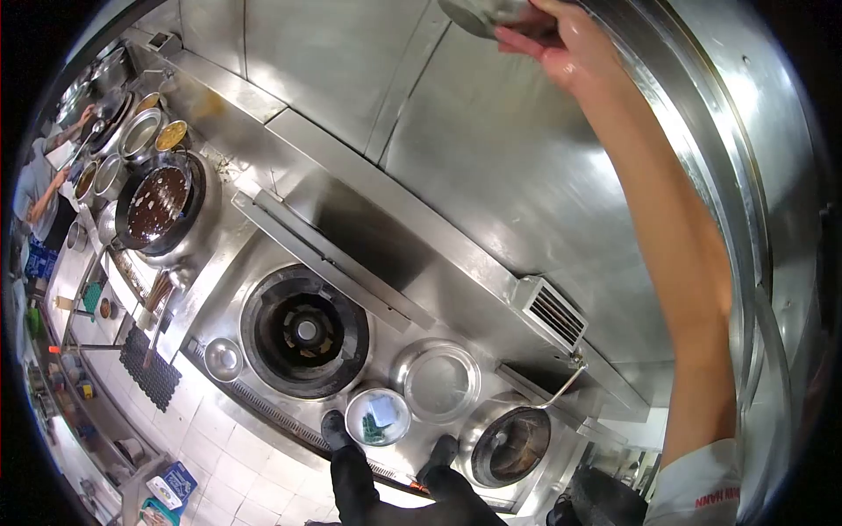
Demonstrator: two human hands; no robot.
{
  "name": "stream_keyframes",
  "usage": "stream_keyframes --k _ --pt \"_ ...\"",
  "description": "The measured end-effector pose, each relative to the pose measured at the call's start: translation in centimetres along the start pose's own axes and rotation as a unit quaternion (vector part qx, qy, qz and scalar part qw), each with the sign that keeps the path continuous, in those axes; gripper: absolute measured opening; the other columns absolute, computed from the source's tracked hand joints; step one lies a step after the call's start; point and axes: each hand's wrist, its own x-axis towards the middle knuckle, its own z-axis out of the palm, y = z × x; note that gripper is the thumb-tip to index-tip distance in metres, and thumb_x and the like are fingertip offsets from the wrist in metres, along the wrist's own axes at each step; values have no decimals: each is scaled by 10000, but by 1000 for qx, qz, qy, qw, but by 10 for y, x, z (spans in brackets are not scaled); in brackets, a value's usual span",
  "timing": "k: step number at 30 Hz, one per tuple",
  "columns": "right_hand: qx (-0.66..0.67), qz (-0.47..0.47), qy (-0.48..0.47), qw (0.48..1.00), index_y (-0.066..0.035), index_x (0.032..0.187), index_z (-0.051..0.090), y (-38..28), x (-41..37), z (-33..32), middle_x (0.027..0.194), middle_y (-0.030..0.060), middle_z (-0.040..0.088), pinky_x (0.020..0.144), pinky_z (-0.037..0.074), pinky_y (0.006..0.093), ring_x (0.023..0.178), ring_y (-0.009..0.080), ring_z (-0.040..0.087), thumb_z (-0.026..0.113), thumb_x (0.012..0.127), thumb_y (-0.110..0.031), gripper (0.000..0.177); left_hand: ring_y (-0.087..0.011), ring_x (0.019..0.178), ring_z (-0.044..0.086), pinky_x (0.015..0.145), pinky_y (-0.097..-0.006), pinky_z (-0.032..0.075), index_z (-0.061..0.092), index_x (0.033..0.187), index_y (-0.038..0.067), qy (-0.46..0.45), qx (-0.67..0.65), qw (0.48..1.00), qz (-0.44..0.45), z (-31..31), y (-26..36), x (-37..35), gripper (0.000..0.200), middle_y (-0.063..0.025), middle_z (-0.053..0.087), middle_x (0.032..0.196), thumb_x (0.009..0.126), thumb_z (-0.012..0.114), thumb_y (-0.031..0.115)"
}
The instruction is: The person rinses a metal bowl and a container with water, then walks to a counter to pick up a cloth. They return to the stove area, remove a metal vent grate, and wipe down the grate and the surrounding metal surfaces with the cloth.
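My right hand (574, 53) is raised high at the top of the view, the bare arm stretched up from a white sleeve at the lower right. Its fingers are closed around a grey, shiny thing with a curved edge (474, 16). The frame's top edge cuts this thing off, so its kind cannot be made out. Behind the hand is a broad stainless steel panel (509, 167), wet-looking in places. My left hand is out of view. My dark shoes (336, 431) rest on the steel cooking range, either side of a bowl (377, 441) holding a blue cloth and a green scouring pad.
Beside me the range has an open black burner (307, 386), a round steel pan (441, 383) and a dark wok (511, 447). A wok of dark liquid (158, 202) stands further left. Beyond it, a person (37, 188) works among several pots. Below lies a tiled floor (224, 447).
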Motion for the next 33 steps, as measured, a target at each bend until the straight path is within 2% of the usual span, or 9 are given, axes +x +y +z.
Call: stream_keyframes --k 8,9,13,16,17,22,24,28,33 --pt "34 -23 -20 999 7 1010 607 35 97 135 892 172 641 655 609 502 763 326 651 633 937 -290 307 -228 663 597 482 -359 532 460 1364 95 37 81 990 111 -3 -8 8 498 -155 626 949 918 601 266" --pt "-18 14 -27 999 4 1090 588 33 93 149 972 191 647 855 522 625 833 367 667 569 970 -352 376 -229 669 600 487 -361 535 460 1364 95 42 87 986 136 -4 -14 9 500 -157 625 984 923 603 283" --pt "82 125 -64 987 -26 1216 535 53 120 138 1151 216 616 1103 169 701 1029 433 637 448 1010 -422 455 -270 762 640 532 -364 557 456 1360 72 47 99 991 78 -7 -28 14 506 -170 606 1078 932 593 305" --pt "140 69 -30 987 -19 1217 534 67 99 130 1149 216 618 1101 169 702 1063 438 623 447 1012 -411 450 -289 787 655 568 -371 565 450 1357 42 50 215 922 319 -17 -32 10 509 -187 601 1096 935 582 293" --pt "167 73 -32 983 -18 1142 567 67 88 120 1081 194 635 1025 356 682 1018 405 643 511 992 -375 392 -292 780 660 614 -381 568 443 1355 13 29 71 985 153 -13 -31 11 509 -197 594 1124 936 567 272" --pt "168 33 16 985 104 1293 388 62 3 36 1269 241 432 1018 492 579 1198 423 481 559 984 -204 468 -295 834 655 670 -386 561 441 1343 -25 1 44 996 82 -12 -20 2 538 -205 588 1137 938 569 305" --pt "141 2 -29 990 126 1266 421 64 -18 -29 1269 233 477 1003 507 543 1102 364 573 599 964 -244 510 -309 862 647 708 -407 555 467 1322 -28 5 75 990 123 -8 -14 9 541 -209 601 1123 932 592 326" --pt "-64 -25 -67 995 101 1390 234 42 -105 -137 1425 272 292 1122 392 557 1318 508 344 476 1010 -287 594 -248 670 602 542 -467 524 491 1240 112 33 19 998 -49 1 8 2 360 -104 595 1046 898 558 204" --pt "117 70 53 989 17 1450 237 8 -222 -289 1459 294 285 1081 463 449 1300 537 361 554 949 -397 723 -223 649 587 498 -393 494 526 1172 104 12 24 999 -40 22 52 2 267 -76 594 986 921 502 195"
